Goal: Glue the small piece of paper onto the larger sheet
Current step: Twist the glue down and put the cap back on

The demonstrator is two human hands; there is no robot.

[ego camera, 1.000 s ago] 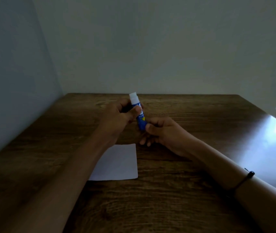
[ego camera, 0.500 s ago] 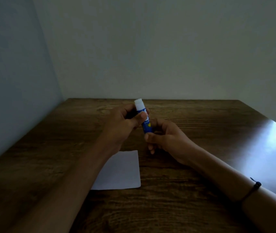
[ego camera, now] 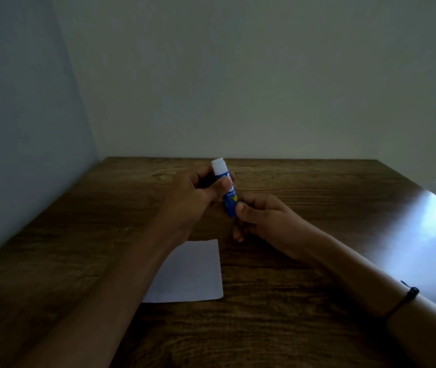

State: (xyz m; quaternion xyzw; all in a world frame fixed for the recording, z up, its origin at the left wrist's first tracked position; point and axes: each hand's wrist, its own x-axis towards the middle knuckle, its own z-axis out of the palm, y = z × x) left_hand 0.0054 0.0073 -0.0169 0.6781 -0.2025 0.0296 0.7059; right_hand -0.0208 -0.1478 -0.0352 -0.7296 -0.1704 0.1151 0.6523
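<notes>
I see both hands gripping an uncapped glue stick above the sheet of paper: left hand pinches its top, right hand its base. No glue applied; small piece unseen.

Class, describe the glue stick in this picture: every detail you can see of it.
The glue stick is a small blue tube with a yellow mark on its label and a white end pointing up and away. It looks like plastic. It is held tilted above the table, the left hand gripping its upper part, the right hand pinching its base. Whether the white end is a cap is unclear.
</notes>
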